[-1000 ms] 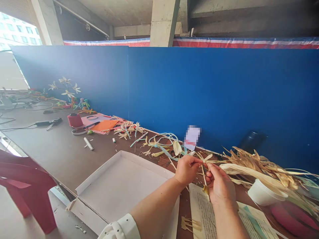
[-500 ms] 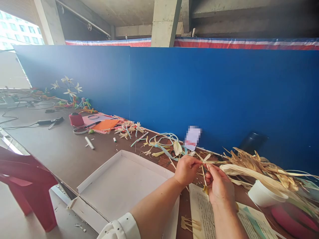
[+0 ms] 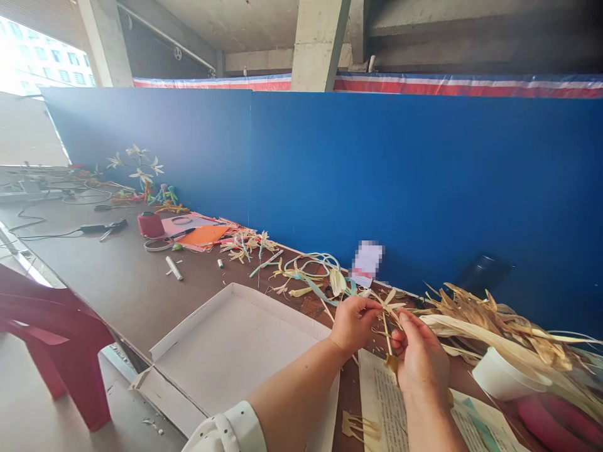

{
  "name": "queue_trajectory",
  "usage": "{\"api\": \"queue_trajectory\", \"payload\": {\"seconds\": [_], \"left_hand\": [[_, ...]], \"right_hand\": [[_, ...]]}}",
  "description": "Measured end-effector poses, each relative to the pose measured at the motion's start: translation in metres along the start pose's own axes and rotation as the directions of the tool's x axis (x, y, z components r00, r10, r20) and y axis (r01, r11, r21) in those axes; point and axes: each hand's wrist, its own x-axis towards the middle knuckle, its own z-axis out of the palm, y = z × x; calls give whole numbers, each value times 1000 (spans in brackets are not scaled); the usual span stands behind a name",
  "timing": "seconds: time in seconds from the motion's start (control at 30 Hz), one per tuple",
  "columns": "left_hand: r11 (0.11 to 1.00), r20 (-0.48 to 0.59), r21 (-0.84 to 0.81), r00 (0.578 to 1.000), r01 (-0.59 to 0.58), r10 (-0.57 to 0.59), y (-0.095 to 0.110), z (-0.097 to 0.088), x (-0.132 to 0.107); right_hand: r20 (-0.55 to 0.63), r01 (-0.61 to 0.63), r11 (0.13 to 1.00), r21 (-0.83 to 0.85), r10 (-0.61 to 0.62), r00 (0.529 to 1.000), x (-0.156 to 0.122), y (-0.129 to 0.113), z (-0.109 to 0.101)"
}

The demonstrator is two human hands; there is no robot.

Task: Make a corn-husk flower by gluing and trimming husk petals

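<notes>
Between my hands is a pale corn husk flower [image 3: 389, 302] with narrow pointed petals on a thin stick stem [image 3: 387, 333]. My left hand [image 3: 352, 325] pinches a petal on the flower's left side with thumb and forefinger. On the other side, my right hand [image 3: 421, 355] has its fingertips closed at the flower's right edge; the palm hides part of its grip. A small yellowish-brown piece [image 3: 391, 362] shows at the stem's lower end, beside my right palm. Printed paper sheets [image 3: 377, 389] lie below the hands.
A shallow white box lid [image 3: 226, 351] lies left of my hands. Dried corn husks [image 3: 509, 323], a white cup [image 3: 509, 375] and a pink object [image 3: 556, 414] are at right. Tape, scraps and husk flowers line the blue partition [image 3: 377, 169]. A red chair [image 3: 61, 345] stands at left.
My fingers have shifted slightly on the petals, and the flower now shows more openly between them. The whole view has swung a little, moving the scene slightly rightward.
</notes>
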Motion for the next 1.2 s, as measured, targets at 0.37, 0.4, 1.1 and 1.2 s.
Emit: {"api": "queue_trajectory", "payload": {"seconds": [0.37, 0.4, 1.1, 1.2], "left_hand": [[995, 19, -62, 997, 76, -75, -6, 3, -1], [995, 23, -61, 997, 77, -75, -6, 3, -2], [997, 42, -24, 997, 71, -70, -10, 4, -1], [995, 39, -56, 996, 86, -84, -9, 5, -1]], "right_hand": [[29, -23, 998, -54, 25, 999, 4, 13, -3], [28, -27, 998, -57, 29, 999, 5, 13, -3], [-15, -97, 992, -78, 96, 995, 2, 14, -3], [-38, -108, 990, -89, 105, 994, 1, 12, -1]]}}
